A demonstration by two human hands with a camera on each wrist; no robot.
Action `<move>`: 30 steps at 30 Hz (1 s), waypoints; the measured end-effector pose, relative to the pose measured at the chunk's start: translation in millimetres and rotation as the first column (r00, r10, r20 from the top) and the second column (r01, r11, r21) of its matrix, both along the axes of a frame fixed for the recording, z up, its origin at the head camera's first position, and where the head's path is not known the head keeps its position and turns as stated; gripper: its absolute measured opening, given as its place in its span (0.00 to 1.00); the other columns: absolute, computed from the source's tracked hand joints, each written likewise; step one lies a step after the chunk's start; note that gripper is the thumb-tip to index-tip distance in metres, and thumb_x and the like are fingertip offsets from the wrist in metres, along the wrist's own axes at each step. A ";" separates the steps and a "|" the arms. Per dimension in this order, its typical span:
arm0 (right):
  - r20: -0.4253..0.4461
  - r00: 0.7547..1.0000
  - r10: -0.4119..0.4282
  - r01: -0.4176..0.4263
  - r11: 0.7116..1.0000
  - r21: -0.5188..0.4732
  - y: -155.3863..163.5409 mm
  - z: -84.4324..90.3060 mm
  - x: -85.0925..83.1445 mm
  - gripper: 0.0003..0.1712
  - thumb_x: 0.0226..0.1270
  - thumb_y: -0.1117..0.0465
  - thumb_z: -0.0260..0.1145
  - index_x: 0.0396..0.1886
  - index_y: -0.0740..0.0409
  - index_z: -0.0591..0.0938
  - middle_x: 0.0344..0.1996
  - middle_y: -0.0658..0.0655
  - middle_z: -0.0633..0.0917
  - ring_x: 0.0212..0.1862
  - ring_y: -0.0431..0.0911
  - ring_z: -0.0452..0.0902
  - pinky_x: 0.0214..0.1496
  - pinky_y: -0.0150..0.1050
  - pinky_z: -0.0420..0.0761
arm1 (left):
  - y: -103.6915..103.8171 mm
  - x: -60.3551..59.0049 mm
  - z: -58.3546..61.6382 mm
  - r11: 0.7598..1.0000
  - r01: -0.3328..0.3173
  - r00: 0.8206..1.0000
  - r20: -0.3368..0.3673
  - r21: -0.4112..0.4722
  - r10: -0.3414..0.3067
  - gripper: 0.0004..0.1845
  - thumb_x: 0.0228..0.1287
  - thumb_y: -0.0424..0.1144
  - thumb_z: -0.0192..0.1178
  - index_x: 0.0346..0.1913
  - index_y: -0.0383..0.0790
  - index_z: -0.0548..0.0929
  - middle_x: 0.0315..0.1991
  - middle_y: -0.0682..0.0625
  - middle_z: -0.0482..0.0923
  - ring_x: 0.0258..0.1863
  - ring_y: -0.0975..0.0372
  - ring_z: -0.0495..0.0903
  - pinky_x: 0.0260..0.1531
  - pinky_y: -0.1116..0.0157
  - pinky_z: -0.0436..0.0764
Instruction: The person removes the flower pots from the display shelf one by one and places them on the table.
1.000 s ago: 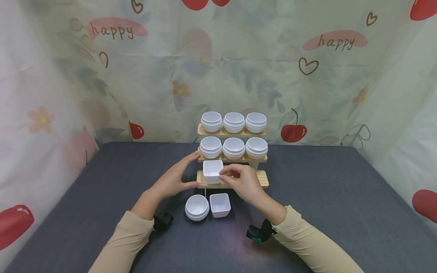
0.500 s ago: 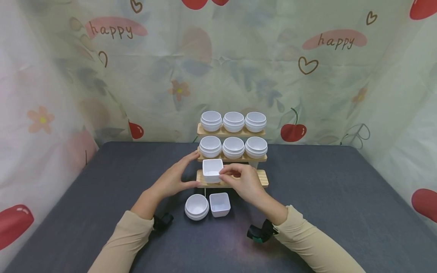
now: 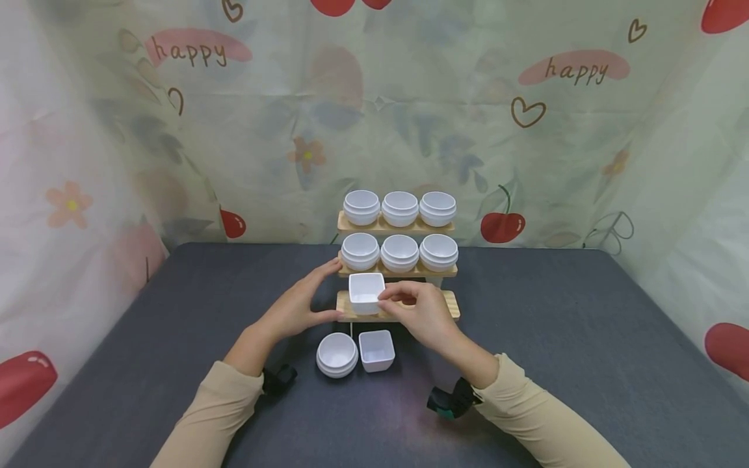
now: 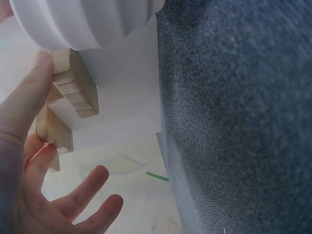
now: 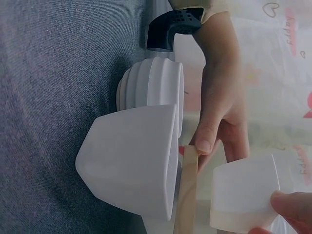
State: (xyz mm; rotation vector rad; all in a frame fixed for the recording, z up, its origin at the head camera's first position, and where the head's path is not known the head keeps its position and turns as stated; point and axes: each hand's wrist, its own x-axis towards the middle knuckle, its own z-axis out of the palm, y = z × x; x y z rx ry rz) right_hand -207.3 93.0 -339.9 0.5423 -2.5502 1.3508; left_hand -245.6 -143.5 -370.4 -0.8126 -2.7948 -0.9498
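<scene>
A three-tier wooden rack stands at mid-table. Its two upper shelves each carry three round white bowls. My right hand pinches the right rim of a square white cup at the left end of the bottom shelf. In the right wrist view this cup shows beside a fingertip. My left hand rests on the rack's left end with straight fingers: the index finger touches the middle shelf and the thumb touches the bottom shelf.
On the grey table, just in front of the rack, stand a round white bowl and a second square cup. A patterned curtain closes off the back and both sides.
The square cup and my right hand have shifted very slightly to the right on the bottom shelf. My left hand has stayed on the rack's end.
</scene>
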 end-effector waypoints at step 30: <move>0.004 1.000 -0.012 0.012 1.000 -0.010 12.2 1.3 8.0 0.04 0.53 0.65 0.71 0.30 0.58 0.87 0.34 0.57 0.88 0.36 0.43 0.83 0.39 0.32 0.81 | -0.7 -0.3 -2.8 1.000 0.001 1.000 -0.007 -0.001 -0.001 0.48 0.50 0.45 0.71 0.72 0.46 0.55 0.74 0.46 0.51 0.72 0.50 0.56 0.67 0.46 0.61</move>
